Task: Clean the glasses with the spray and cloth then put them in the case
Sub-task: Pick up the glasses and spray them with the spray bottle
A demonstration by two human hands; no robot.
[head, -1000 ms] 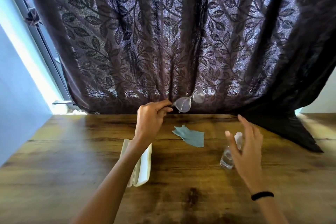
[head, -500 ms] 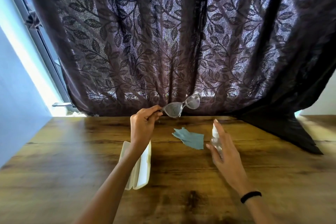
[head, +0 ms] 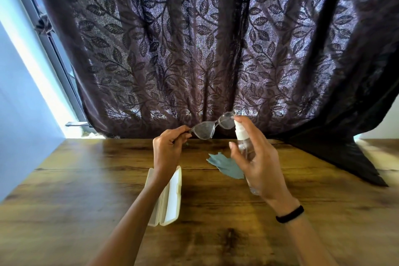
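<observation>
**A:** Starting nearest me: what's on the table (head: 64, 211)?

**B:** The case (head: 170, 198) lies open, partly under my left forearm. Just past it the cloth (head: 226, 164) sits crumpled, flat on the wood, untouched by either hand.

**A:** And the hands?

**B:** My right hand (head: 257, 164) is wrapped around the spray bottle (head: 243, 136), fingers closed on its clear body, forefinger up near the white nozzle. It's held upright above the table, nozzle just beside the far lens. My left hand (head: 167, 150) pinches the glasses (head: 212, 126) at one end of the frame, thumb and fingertips together on the hinge or temple; I can't tell which exactly.

**A:** How will the glasses handle?

**B:** I judge them light and stiff but fragile, with a clear frame that could turn slick once wet. Held by one end, the lenses stick out free to the right, apart from my fingers, so they may wobble. I'd hold the rim or bridge when wiping, never the lens face.

**A:** Behind all that?

**B:** Only the dark leaf-patterned curtain (head: 194, 49) hanging to the table's far edge, with the glasses showing against it
</observation>
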